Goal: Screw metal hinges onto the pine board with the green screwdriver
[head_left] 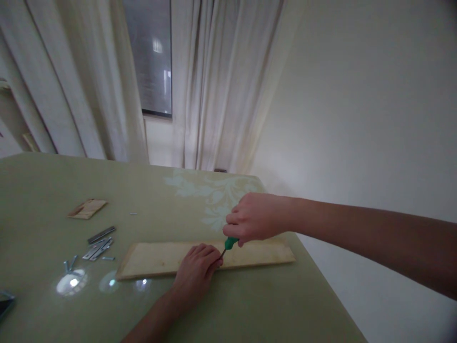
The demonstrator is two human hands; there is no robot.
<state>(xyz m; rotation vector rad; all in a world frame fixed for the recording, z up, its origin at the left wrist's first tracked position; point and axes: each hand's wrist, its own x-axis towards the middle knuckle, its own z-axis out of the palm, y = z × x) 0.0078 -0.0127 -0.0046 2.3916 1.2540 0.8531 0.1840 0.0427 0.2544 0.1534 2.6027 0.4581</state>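
Observation:
A long pale wooden board [157, 257] lies flat on the table. My right hand [255, 216] is closed around the green handle of a screwdriver [231, 243], whose thin shaft slants down and left to the board. Across the middle of the board rests my left hand [200, 267], its fingers close together and curled at the screwdriver's tip. What sits between those fingertips, if anything, is too small and covered to make out.
On the green table [271, 305], left of the board, lie several metal strips [99, 247], a few screws [71, 264] and a small wooden piece [88, 208]. A dark object [5, 302] shows at the left edge. Curtains and a wall stand behind; the table's right edge is near.

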